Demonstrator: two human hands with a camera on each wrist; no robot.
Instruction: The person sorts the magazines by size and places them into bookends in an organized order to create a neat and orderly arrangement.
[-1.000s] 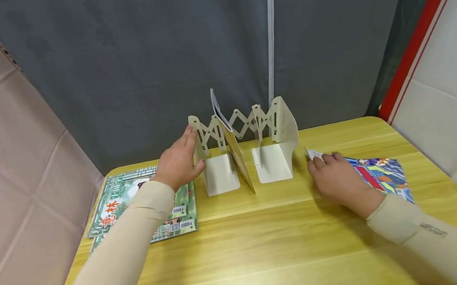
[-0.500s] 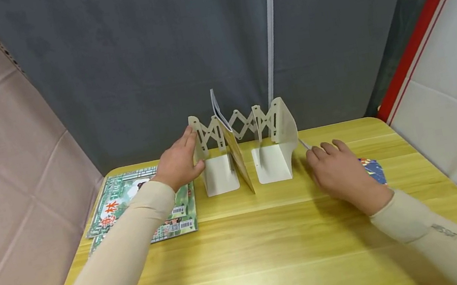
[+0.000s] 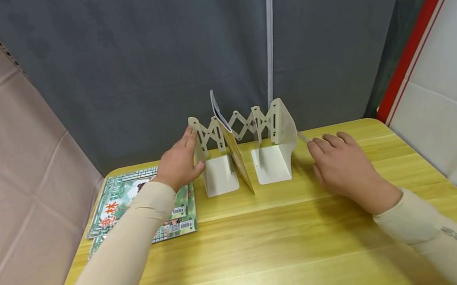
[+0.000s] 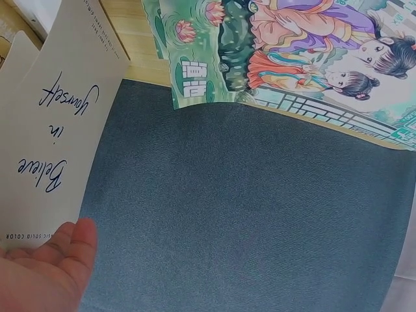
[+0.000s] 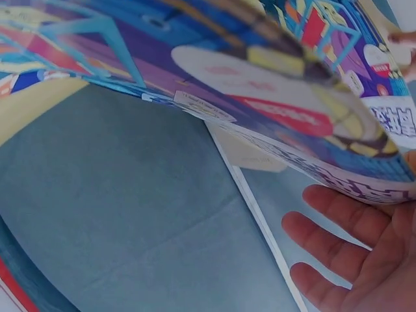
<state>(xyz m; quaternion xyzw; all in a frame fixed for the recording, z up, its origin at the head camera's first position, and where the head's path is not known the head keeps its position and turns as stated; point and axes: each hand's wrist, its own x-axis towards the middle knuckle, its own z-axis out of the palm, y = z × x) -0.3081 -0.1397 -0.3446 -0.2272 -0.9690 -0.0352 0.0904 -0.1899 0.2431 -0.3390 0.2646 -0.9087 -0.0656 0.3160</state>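
A cream expandable bookend (image 3: 271, 164) stands at the back of the table, with a thin booklet (image 3: 235, 159) leaning upright in it. My left hand (image 3: 179, 164) rests its fairly straight fingers against the bookend's left end plate, which bears the words "Believe in yourself" in the left wrist view. To the right of the bookend, my right hand (image 3: 344, 166) holds a colourful magazine (image 5: 260, 84) by its edge. The magazine bends in the right wrist view, with several fingers (image 5: 331, 250) spread below it. In the head view the right hand hides most of it.
Green illustrated magazines (image 3: 129, 198) lie stacked at the table's left, partly under the left forearm. A dark grey curtain (image 3: 144, 66) hangs behind the wooden table (image 3: 247, 259). Pale panels stand on both sides.
The right hand has lifted the magazine off the table and tilted it up on edge, so its colourful cover is now out of sight in the head view. The left hand stays put.
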